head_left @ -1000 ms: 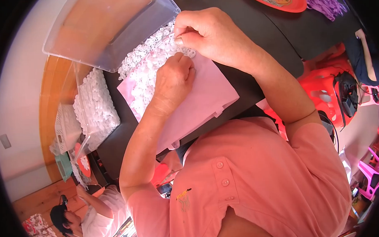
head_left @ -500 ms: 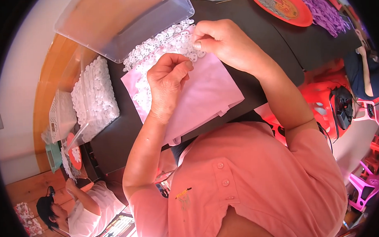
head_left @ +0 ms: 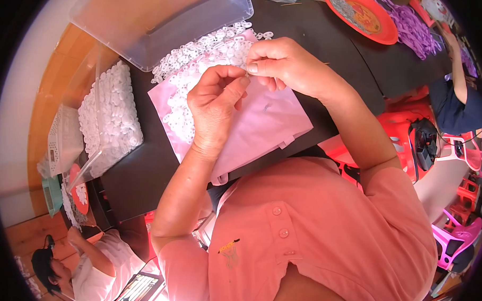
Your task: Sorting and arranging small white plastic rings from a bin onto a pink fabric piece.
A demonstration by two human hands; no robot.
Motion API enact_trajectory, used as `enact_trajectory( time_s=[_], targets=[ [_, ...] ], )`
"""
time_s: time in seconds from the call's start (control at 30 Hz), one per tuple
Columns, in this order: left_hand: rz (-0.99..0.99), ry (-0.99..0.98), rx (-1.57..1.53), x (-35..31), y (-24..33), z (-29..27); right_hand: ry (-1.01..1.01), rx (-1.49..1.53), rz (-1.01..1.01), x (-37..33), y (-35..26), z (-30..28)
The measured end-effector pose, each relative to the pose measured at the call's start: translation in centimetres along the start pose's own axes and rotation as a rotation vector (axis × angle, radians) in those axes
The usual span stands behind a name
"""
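My left hand (head_left: 216, 101) and my right hand (head_left: 291, 65) meet over a pink cloth bag (head_left: 274, 120) lying flat on the dark table. Each is closed in a pinch, thumb against fingers, and the fingertips nearly touch. Whatever they hold is too small to make out. Many small white pieces with holes (head_left: 179, 127) are spread over the bag's left and far parts, some reaching onto the table beyond it. They lie just behind my hands and beside my left wrist. A small greyish mark or bit (head_left: 267, 107) shows on the bag below my right hand.
A clear plastic bin (head_left: 194, 27) stands at the far side; another tub (head_left: 112, 112) at left is full of white pieces. Far right are a red plate (head_left: 377, 18) with grey bits and purple strips (head_left: 414, 30). Co-workers sit left (head_left: 104, 266) and right (head_left: 457, 106).
My right hand has come down and inward from the white pieces to my left hand's fingertips. My left hand stays in nearly the same place, still pinching. The view has shifted slightly.
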State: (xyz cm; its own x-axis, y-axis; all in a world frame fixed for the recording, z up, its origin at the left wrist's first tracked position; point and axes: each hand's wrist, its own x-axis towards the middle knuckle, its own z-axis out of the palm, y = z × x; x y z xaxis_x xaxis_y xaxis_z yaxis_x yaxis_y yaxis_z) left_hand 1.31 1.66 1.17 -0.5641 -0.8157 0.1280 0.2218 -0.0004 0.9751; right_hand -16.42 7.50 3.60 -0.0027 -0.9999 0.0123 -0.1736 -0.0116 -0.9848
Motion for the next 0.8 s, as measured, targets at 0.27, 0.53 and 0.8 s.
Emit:
enact_trajectory(
  time_s=[0.27,0.53,0.8],
  targets=[
    [-0.013,0.018,0.111,0.1,0.0,-0.4,0.022,0.016,-0.024,0.1,0.2,0.2],
    [-0.100,0.006,0.073,-0.1,0.5,-0.4,0.003,0.006,-0.049,0.0,0.1,0.4],
    [-0.295,-0.012,-0.233,0.0,1.1,-0.5,0.132,-0.192,-0.366,0.5,1.1,1.7]
  ],
)
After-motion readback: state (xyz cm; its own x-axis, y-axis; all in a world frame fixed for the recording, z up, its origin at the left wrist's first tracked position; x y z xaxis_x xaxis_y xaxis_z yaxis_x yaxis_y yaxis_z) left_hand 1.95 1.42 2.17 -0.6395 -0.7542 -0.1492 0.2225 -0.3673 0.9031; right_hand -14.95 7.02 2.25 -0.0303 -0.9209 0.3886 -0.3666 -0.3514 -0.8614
